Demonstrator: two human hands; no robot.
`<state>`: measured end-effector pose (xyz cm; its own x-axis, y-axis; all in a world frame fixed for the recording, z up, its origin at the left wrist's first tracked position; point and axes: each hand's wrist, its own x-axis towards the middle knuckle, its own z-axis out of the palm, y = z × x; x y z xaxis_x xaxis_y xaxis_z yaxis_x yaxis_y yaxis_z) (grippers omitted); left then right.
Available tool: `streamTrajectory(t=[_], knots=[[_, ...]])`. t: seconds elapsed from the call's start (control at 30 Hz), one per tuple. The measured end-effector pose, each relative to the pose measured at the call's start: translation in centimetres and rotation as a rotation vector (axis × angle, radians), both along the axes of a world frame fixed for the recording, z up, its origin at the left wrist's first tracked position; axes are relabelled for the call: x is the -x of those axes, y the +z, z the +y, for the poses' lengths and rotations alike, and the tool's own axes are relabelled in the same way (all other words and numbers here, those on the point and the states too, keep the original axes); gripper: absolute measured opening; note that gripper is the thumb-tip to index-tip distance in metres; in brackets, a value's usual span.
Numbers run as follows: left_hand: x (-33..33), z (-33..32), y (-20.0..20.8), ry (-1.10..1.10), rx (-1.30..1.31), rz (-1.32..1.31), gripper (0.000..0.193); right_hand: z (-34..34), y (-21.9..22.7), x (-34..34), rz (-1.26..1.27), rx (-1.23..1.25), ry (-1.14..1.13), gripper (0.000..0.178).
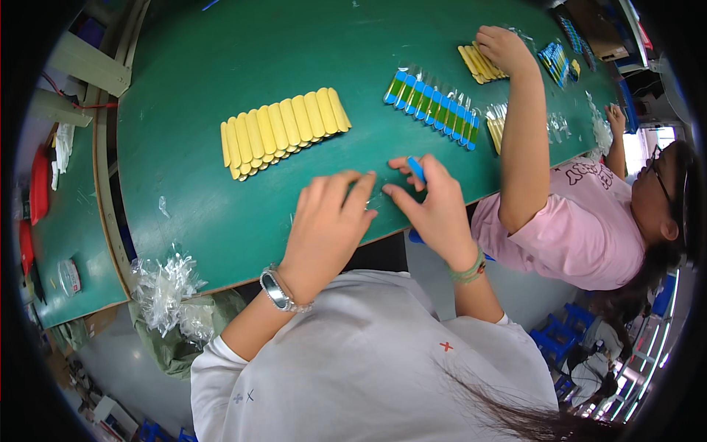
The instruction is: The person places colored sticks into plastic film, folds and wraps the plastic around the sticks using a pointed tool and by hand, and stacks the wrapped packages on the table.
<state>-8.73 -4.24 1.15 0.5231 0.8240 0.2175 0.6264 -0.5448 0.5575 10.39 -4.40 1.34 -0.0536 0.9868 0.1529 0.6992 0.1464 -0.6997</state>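
Note:
My left hand point(328, 221) hovers over the table's near edge, fingers loosely bent and thumb apart from the forefinger; a faint clear glint shows beside the thumb. Just right of it, my right hand point(436, 205) is closed around a small blue round-ended strip point(417, 169), mostly hidden by the fingers. Ahead of my left hand lies a neat stack of yellow round-ended strips point(283, 125), like nail files, overlapping in rows. Beyond my right hand is a slanting row of blue-and-green strips point(434, 107) in clear wrappers.
The green table point(191, 59) spreads ahead. Crumpled clear wrappers point(166, 291) hang over its near left edge above a green bag point(166, 346). At right, a co-worker in a pink shirt point(582, 228) reaches across to another yellow stack point(477, 65). More wrapped strips point(554, 62) lie beyond.

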Motion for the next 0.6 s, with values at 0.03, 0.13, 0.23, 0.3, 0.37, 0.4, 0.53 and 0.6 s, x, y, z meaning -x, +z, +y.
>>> streamTrajectory(t=[0.03,0.13,0.23,0.3,0.37,0.4,0.53,0.6], knots=[[0.1,0.0,0.1,0.059,0.028,-0.058,0.051,-0.4,-0.3,0.2,0.036,-0.012,-0.016,0.027],[1.0,0.0,1.1,0.150,0.026,-0.075,0.051,-0.9,-0.8,1.4,0.139,0.009,-0.065,0.028],[3.5,-0.5,2.4,0.220,0.011,0.035,0.051,-0.8,-1.0,1.6,0.117,0.020,-0.057,0.028],[5.7,-1.6,2.6,0.248,0.096,0.115,0.050,-0.7,-0.5,1.8,0.145,0.040,-0.036,0.028],[6.4,-2.3,2.1,0.252,0.051,0.136,0.048,-0.9,0.0,2.2,0.210,0.147,-0.088,0.026],[6.7,-2.7,1.7,0.244,0.008,0.152,0.047,-0.9,0.1,2.5,0.212,0.145,-0.071,0.026],[7.2,-3.8,0.6,0.238,0.049,0.076,0.042,-0.9,0.9,3.9,0.021,0.046,0.136,0.026],[7.6,-4.0,0.6,0.226,0.087,0.032,0.043,-1.2,1.0,4.6,0.043,-0.005,0.290,0.028]])
